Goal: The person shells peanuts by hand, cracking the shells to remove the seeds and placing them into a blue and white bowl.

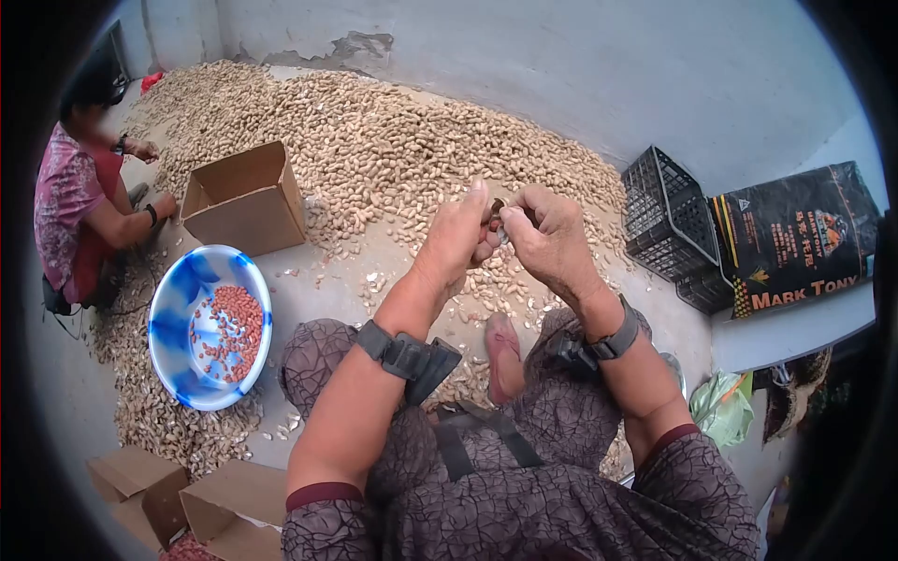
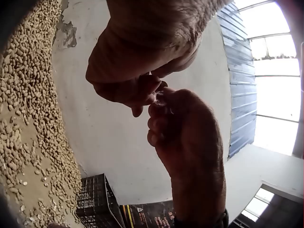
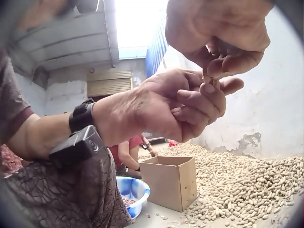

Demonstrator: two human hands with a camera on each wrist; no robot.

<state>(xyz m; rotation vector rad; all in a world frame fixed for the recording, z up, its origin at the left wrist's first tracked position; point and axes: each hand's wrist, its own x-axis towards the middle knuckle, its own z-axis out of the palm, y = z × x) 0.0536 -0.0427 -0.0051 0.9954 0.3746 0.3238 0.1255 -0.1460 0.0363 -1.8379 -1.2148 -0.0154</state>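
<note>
Both hands meet over the floor in front of the knees, fingertips together. My left hand (image 1: 454, 238), its fingers curled, pinches one side of a small peanut (image 3: 209, 79). From the other side, my right hand (image 1: 554, 241) grips it between thumb and bent fingers. In the head view the fingers hide most of the peanut, with a reddish bit (image 1: 494, 224) showing between the hands. The left wrist view has the hands dark against the wall. Beyond them spreads a large heap of unshelled peanuts (image 1: 374, 140).
To the left stands a blue-and-white basin (image 1: 164, 323) holding red kernels, near an open cardboard box (image 1: 257, 220). A person (image 1: 84, 201) squats beside the heap. Black crates (image 1: 664, 220) and a black printed sack (image 1: 800, 238) lie right. More boxes (image 1: 224, 510) sit at lower left.
</note>
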